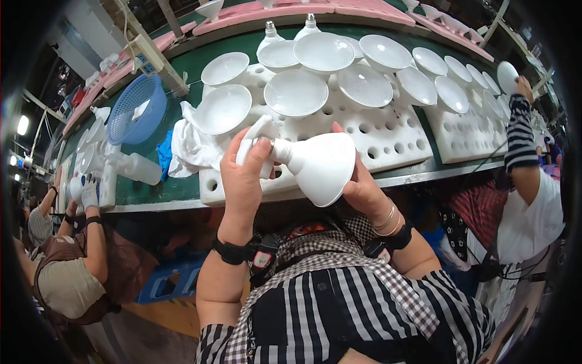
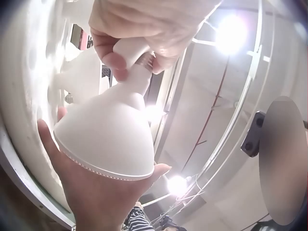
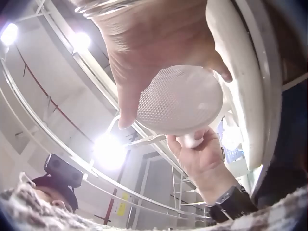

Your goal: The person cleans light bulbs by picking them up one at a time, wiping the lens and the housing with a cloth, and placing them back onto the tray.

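Observation:
A white cone-shaped reflector light bulb (image 1: 321,167) is held sideways in front of the torso. My left hand (image 1: 245,167) pinches its narrow neck near the metal screw base (image 2: 146,60), with a white cloth-like piece (image 1: 262,130) between the fingers. At the wide end, my right hand (image 1: 367,191) grips the rim, thumb and fingers spread to opposite sides. The right wrist view shows the bulb's dimpled front face (image 3: 180,101) lying toward the right palm.
White foam racks with holes (image 1: 388,136) carry several similar bulbs (image 1: 296,93) beyond my hands. To the left are a white cloth (image 1: 189,142), a blue basket (image 1: 140,109) and a white bottle (image 1: 136,168). Other people work on both sides; one holds a bulb (image 1: 507,77).

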A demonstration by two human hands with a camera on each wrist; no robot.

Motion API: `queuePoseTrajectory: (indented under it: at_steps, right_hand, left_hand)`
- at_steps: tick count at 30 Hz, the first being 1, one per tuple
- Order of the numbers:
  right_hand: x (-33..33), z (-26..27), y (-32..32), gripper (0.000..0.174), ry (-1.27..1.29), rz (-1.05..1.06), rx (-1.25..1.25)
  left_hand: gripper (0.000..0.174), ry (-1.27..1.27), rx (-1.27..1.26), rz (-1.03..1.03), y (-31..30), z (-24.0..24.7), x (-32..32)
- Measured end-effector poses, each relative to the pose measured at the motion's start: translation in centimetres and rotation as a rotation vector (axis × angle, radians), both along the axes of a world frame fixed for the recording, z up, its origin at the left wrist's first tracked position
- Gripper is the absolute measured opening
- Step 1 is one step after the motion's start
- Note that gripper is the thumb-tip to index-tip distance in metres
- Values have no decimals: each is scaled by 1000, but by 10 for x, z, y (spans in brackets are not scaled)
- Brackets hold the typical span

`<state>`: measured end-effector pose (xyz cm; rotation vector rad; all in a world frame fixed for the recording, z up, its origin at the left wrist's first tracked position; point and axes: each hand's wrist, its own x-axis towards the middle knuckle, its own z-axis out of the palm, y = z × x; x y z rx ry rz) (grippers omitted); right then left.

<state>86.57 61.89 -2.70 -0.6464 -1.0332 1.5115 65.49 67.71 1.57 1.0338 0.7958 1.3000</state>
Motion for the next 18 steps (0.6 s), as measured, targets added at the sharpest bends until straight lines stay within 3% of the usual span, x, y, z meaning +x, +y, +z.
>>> queuePoseTrajectory:
  at_steps: [4, 6, 7, 9, 11, 13, 15, 18]
  right_hand:
    - [3, -1, 4, 131, 42, -88, -4]
    - [4, 1, 8, 130, 18, -133, 42]
    - [4, 1, 10, 129, -40, -155, 81]
    - [5, 0, 12, 129, -98, -175, 113]
    - [8, -2, 12, 129, -201, -123, 74]
    - [7, -4, 15, 129, -115, -118, 36]
    - [7, -1, 14, 129, -88, -82, 49]
    - [9, -1, 17, 130, -146, -66, 75]
  left_hand:
    - [43, 108, 99, 117, 2, 2, 9]
    - [37, 611, 667, 361, 3, 5, 5]
    - [37, 614, 669, 355, -3, 7, 6]
    - [37, 1032, 1089, 163, -25, 20, 20]
    - [33, 1052, 1104, 124, -30, 15, 34]
    - [30, 1076, 1122, 82, -21, 13, 37]
    - [29, 1239, 1030, 218, -1, 14, 35]
    - [33, 1147, 1052, 181, -9, 10, 35]
